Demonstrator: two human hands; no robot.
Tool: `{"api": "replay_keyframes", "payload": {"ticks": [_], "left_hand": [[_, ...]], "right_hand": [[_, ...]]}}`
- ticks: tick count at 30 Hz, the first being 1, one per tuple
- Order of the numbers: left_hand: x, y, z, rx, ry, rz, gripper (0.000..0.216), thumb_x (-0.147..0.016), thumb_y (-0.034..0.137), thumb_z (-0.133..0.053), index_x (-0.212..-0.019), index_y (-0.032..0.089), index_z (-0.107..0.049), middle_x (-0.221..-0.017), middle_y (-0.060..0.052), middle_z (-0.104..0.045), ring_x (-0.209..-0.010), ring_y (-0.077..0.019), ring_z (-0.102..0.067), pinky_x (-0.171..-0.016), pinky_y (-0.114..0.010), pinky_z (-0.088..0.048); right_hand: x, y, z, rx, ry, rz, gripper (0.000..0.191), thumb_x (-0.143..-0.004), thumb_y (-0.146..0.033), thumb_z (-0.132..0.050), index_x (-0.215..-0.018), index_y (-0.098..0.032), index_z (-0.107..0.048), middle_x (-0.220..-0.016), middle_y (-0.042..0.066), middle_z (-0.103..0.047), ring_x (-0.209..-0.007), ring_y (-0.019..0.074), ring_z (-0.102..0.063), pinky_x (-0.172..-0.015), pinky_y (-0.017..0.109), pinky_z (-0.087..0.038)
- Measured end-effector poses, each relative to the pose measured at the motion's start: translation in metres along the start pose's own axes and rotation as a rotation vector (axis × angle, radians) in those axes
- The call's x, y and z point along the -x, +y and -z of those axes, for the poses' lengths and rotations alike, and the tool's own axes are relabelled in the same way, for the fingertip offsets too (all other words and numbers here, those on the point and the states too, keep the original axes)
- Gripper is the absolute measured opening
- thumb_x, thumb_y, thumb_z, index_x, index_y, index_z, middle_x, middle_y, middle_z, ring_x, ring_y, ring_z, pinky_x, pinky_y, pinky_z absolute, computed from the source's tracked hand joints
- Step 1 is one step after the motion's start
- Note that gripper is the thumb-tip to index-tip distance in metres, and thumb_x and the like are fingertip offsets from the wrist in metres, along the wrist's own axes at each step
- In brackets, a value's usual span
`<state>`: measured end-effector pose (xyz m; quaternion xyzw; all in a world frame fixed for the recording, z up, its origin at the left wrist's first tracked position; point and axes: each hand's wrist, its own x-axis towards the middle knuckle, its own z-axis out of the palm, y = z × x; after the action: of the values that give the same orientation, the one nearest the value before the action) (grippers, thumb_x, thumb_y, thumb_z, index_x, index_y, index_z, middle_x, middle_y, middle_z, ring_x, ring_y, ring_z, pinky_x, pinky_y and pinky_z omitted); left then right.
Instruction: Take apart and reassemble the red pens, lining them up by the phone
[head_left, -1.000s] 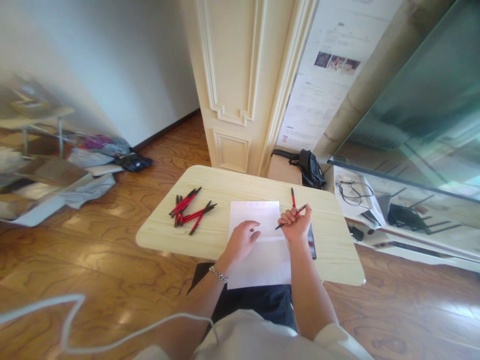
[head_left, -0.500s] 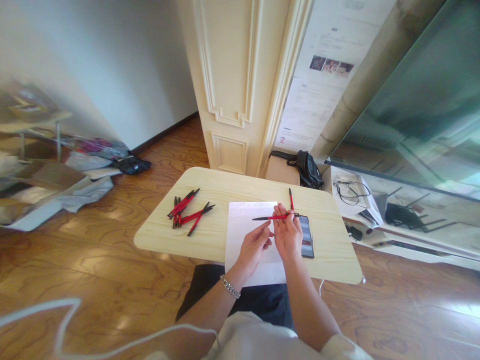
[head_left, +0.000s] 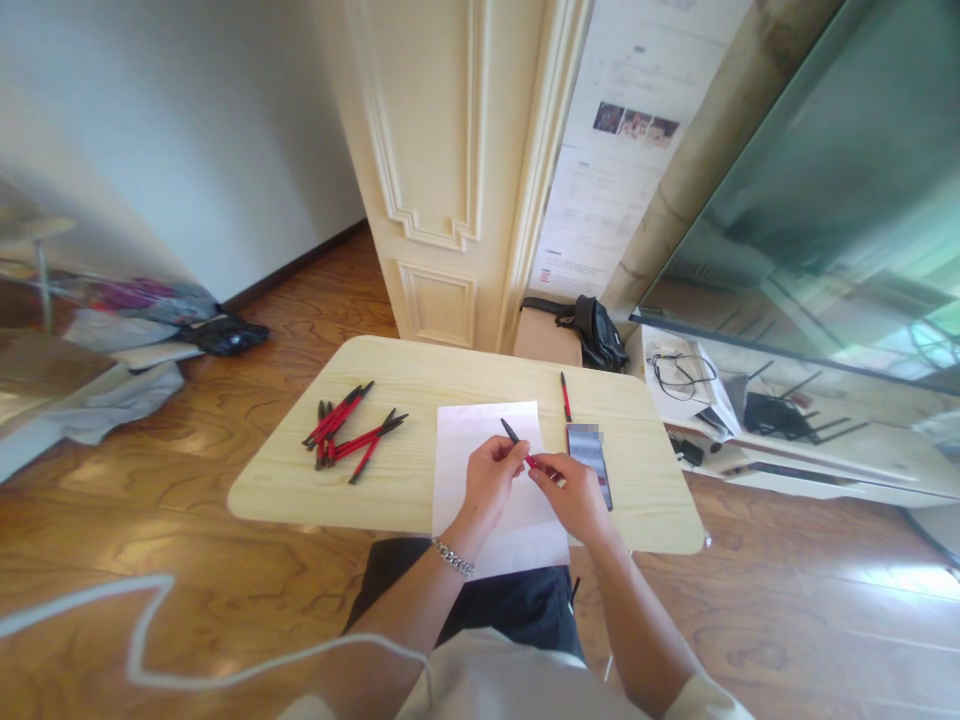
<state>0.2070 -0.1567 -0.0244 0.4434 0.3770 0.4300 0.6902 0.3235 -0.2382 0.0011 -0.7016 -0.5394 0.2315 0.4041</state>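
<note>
A red pen with a black end is held above the paper, its black part pointing up and left. My left hand pinches it around the middle. My right hand grips its lower end between thumb and fingers, which hide part of it. Beneath both hands lies a white sheet of paper. One more red and black pen rests beyond my right hand, near a dark phone. Several similar pens lie in a loose pile on the left of the table.
The small wooden table has rounded corners. A white cable runs across the lower left. Behind the table stand a cream door panel and a black bag. A low cabinet with a router is at the right.
The pen lay across my open right palm; now both hands grip it and it points up and left. My right hand has turned over. The view has shifted slightly to the right.
</note>
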Motion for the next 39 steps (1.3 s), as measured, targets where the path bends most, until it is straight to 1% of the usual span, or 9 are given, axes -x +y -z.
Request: {"api": "replay_keyframes", "payload": {"ticks": [3, 5, 7, 10, 12, 16, 24, 33, 39], "left_hand": [[-0.005, 0.003, -0.005, -0.081, -0.018, -0.006, 0.03, -0.072, 0.044, -0.071, -0.077, 0.015, -0.065, -0.059, 0.001, -0.059, -0.053, -0.0095, -0.051, -0.051, -0.021, -0.039], [-0.006, 0.006, -0.005, -0.106, -0.053, 0.004, 0.036, -0.071, 0.043, -0.071, -0.092, 0.014, -0.067, -0.068, -0.002, -0.064, -0.058, -0.0111, -0.056, -0.054, -0.022, -0.042], [-0.004, 0.007, -0.001, -0.128, -0.083, 0.01, 0.044, -0.071, 0.043, -0.072, -0.104, 0.014, -0.065, -0.075, -0.003, -0.067, -0.062, -0.0124, -0.058, -0.057, -0.023, -0.044], [0.002, 0.006, 0.009, -0.182, -0.09, 0.003, 0.042, -0.074, 0.043, -0.069, -0.104, 0.014, -0.066, -0.073, -0.003, -0.067, -0.065, -0.0131, -0.059, -0.06, -0.023, -0.045], [0.006, 0.003, 0.017, -0.229, -0.092, 0.004, 0.04, -0.074, 0.043, -0.069, -0.102, 0.014, -0.068, -0.072, -0.003, -0.067, -0.066, -0.0136, -0.059, -0.06, -0.023, -0.045], [0.011, 0.002, 0.031, -0.299, -0.085, 0.006, 0.037, -0.074, 0.042, -0.069, -0.1, 0.016, -0.069, -0.077, -0.004, -0.069, -0.068, -0.0145, -0.059, -0.06, -0.023, -0.045], [0.015, 0.008, 0.039, -0.378, -0.043, 0.04, 0.036, -0.072, 0.044, -0.069, -0.096, 0.016, -0.071, -0.08, -0.006, -0.071, -0.071, -0.0174, -0.062, -0.063, -0.026, -0.046], [0.015, -0.001, 0.042, -0.342, -0.085, 0.076, 0.035, -0.07, 0.042, -0.071, -0.094, 0.017, -0.071, -0.081, -0.006, -0.072, -0.074, -0.0185, -0.063, -0.065, -0.026, -0.047], [0.017, 0.001, 0.041, -0.335, -0.065, 0.068, 0.033, -0.069, 0.042, -0.072, -0.091, 0.018, -0.072, -0.079, -0.006, -0.072, -0.072, -0.0187, -0.064, -0.063, -0.027, -0.048]], "right_hand": [[-0.013, 0.001, 0.01, 0.067, -0.068, 0.03, 0.022, -0.083, -0.029, -0.057, -0.1, -0.025, -0.07, -0.091, 0.003, -0.072, -0.077, 0.017, -0.064, -0.071, 0.028, -0.048], [-0.033, 0.012, 0.021, 0.074, -0.075, 0.014, 0.023, -0.083, -0.029, -0.057, -0.101, -0.023, -0.07, -0.091, 0.003, -0.072, -0.079, 0.0175, -0.065, -0.074, 0.028, -0.049], [-0.062, 0.033, 0.037, 0.059, -0.033, -0.079, 0.029, -0.081, -0.033, -0.058, -0.104, -0.02, -0.069, -0.086, 0.004, -0.073, -0.074, 0.0175, -0.065, -0.069, 0.027, -0.049], [-0.113, 0.069, 0.062, 0.119, 0.075, -0.214, 0.034, -0.081, -0.033, -0.058, -0.106, -0.014, -0.068, -0.086, 0.006, -0.073, -0.072, 0.0173, -0.066, -0.065, 0.025, -0.048], [-0.142, 0.09, 0.074, 0.248, 0.077, -0.32, 0.033, -0.082, -0.031, -0.056, -0.107, -0.013, -0.069, -0.083, 0.006, -0.073, -0.071, 0.0166, -0.066, -0.063, 0.023, -0.047], [-0.175, 0.115, 0.077, 0.356, 0.07, -0.373, 0.026, -0.076, -0.027, -0.061, -0.093, -0.013, -0.075, -0.076, 0.007, -0.073, -0.071, 0.0192, -0.066, -0.061, 0.023, -0.045], [-0.182, 0.127, 0.061, 0.502, 0.045, -0.4, 0.023, -0.069, -0.03, -0.068, -0.087, -0.019, -0.077, -0.085, 0.011, -0.073, -0.085, 0.0243, -0.066, -0.068, 0.025, -0.042], [-0.175, 0.13, 0.057, 0.52, -0.009, -0.388, 0.029, -0.074, -0.043, -0.065, -0.079, -0.017, -0.077, -0.073, 0.009, -0.072, -0.071, 0.0199, -0.064, -0.059, 0.024, -0.039], [-0.174, 0.13, 0.055, 0.52, -0.016, -0.376, 0.028, -0.074, -0.042, -0.065, -0.076, -0.016, -0.077, -0.07, 0.009, -0.071, -0.069, 0.019, -0.063, -0.057, 0.024, -0.037]]}}
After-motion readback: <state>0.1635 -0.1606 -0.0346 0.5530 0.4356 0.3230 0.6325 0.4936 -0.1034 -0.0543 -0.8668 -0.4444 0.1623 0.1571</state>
